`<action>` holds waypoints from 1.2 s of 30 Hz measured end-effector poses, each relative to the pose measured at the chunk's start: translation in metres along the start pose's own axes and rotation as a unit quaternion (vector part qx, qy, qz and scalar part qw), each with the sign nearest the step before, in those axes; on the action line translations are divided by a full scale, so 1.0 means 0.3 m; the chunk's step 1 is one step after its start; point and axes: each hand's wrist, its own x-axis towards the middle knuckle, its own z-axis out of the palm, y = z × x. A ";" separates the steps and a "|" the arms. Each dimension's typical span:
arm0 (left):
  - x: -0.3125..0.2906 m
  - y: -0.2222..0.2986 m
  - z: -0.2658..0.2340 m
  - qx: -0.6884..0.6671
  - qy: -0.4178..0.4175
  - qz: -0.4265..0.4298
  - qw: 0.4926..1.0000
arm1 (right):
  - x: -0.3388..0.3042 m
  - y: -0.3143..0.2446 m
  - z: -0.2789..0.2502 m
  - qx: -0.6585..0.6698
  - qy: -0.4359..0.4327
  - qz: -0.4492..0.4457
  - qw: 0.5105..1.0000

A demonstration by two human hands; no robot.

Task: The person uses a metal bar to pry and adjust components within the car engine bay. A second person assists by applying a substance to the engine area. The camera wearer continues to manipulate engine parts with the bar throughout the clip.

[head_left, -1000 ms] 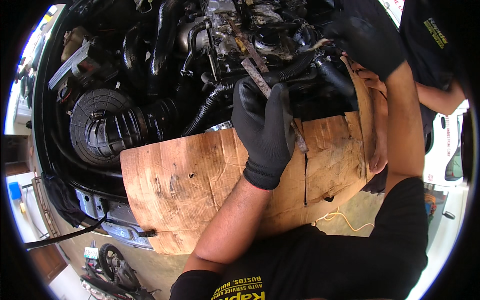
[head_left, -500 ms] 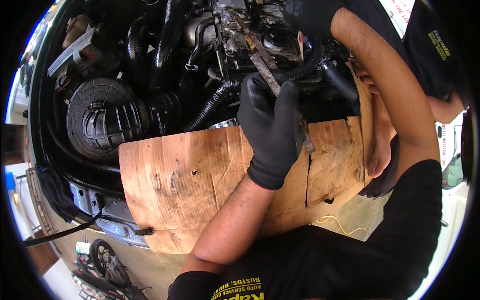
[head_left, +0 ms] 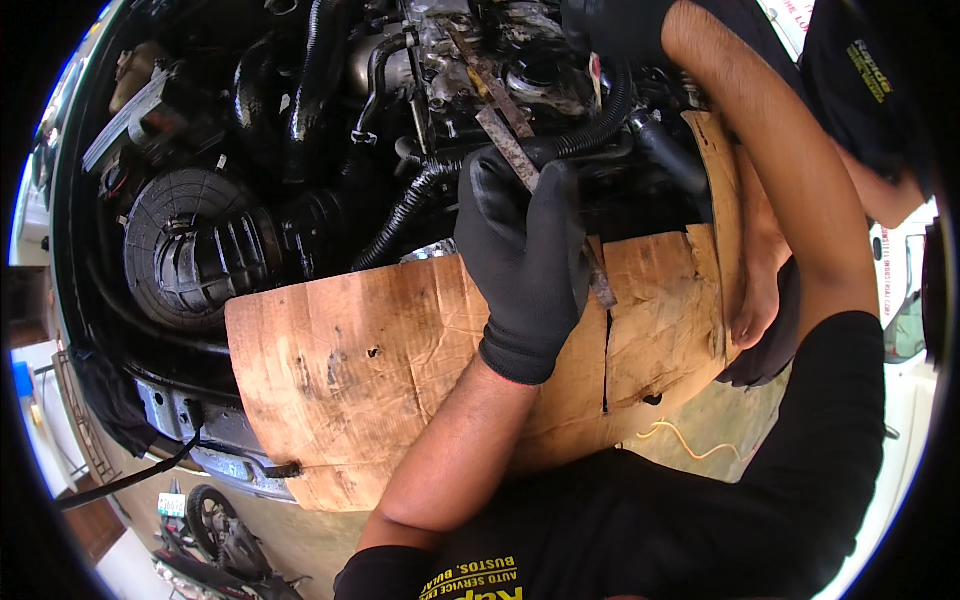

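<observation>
I lean over an open engine bay [head_left: 330, 150] with a sheet of brown cardboard [head_left: 350, 370] laid over its front edge. My left hand [head_left: 525, 265], in a black glove, is shut around a flat, rusty metal bar [head_left: 505, 135] that slants up into the engine, its lower end sticking out below my fingers over the cardboard. My right hand [head_left: 610, 25], also gloved, reaches to the top of the engine by a black corrugated hose [head_left: 590, 135]. What its fingers hold is hidden.
A round black air-filter housing [head_left: 190, 245] sits at the left of the bay. Another person's bare hand [head_left: 755, 300] rests on the cardboard's right edge. A motorcycle [head_left: 210, 530] stands on the floor at lower left, and a white vehicle [head_left: 900, 320] at the right.
My right arm has swung left and further up over the engine. My left hand keeps its grip on the bar at about the same spot.
</observation>
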 end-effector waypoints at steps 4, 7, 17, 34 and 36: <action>0.001 -0.008 0.003 0.006 0.007 0.004 1.000 | 0.007 0.037 0.047 0.051 0.043 0.022 0.998; -0.003 -0.009 0.001 0.012 0.005 -0.001 1.000 | -0.009 0.012 0.070 0.043 0.060 0.022 0.997; -0.004 -0.001 0.005 -0.017 0.006 -0.015 1.000 | -0.021 0.022 0.029 0.067 0.033 0.025 0.997; -0.003 -0.005 0.010 -0.053 0.002 -0.033 0.998 | -0.025 -0.019 0.052 -0.014 0.077 0.013 0.997; -0.006 -0.003 0.008 -0.066 -0.005 -0.040 0.997 | -0.018 -0.016 0.069 0.026 0.116 0.035 0.992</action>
